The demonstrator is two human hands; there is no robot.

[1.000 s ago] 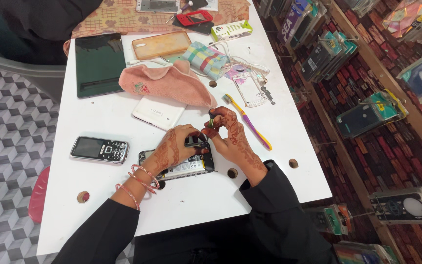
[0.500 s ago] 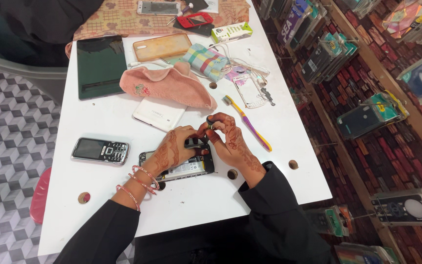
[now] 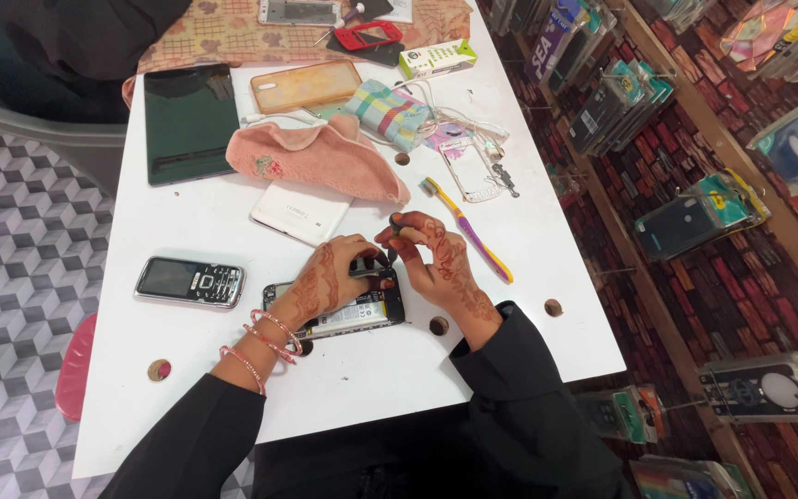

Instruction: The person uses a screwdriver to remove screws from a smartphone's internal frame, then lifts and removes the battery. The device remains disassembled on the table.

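— What surrounds the opened phone (image 3: pixel 348 310) at lower centre?
— A keypad phone (image 3: pixel 189 281) to its left, a white slab (image 3: pixel 300 213) under a soft pink cloth (image 3: pixel 314 159) above, and a purple-yellow toothbrush (image 3: pixel 469 230) to the right.
— And the grips?
— The left hand (image 3: pixel 325 282) presses on the phone's top; the right hand (image 3: pixel 431 261) pinches a small dark part just above it.

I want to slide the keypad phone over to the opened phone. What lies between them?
Nothing: in the head view, only bare white table separates the keypad phone from the opened phone under the left hand.
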